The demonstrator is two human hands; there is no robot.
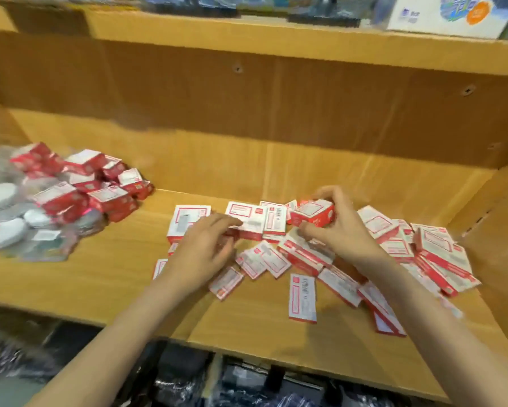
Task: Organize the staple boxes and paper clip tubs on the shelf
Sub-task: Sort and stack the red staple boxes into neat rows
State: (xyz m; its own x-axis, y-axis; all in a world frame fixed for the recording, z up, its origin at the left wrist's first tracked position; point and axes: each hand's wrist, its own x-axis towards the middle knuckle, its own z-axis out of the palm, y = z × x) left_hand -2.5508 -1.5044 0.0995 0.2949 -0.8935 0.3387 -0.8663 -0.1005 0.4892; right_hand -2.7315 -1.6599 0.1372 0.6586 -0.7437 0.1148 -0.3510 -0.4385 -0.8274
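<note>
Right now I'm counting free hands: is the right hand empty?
No, the right hand grips a small red and white staple box above the scattered pile.

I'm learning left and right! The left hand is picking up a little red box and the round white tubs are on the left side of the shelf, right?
Nearly. The head view shows the right hand gripping the little red box; the left hand rests on flat boxes. The round white tubs are on the left.

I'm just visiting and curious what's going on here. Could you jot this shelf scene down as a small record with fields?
setting: wooden shelf
right hand: grips a small red box, lifted above the pile
left hand: fingers rest on flat boxes
scattered flat boxes: loose, unsorted, centre to right
left side: heap of small red boxes beside round white tubs
sharpness: blurred, labels unreadable
</note>
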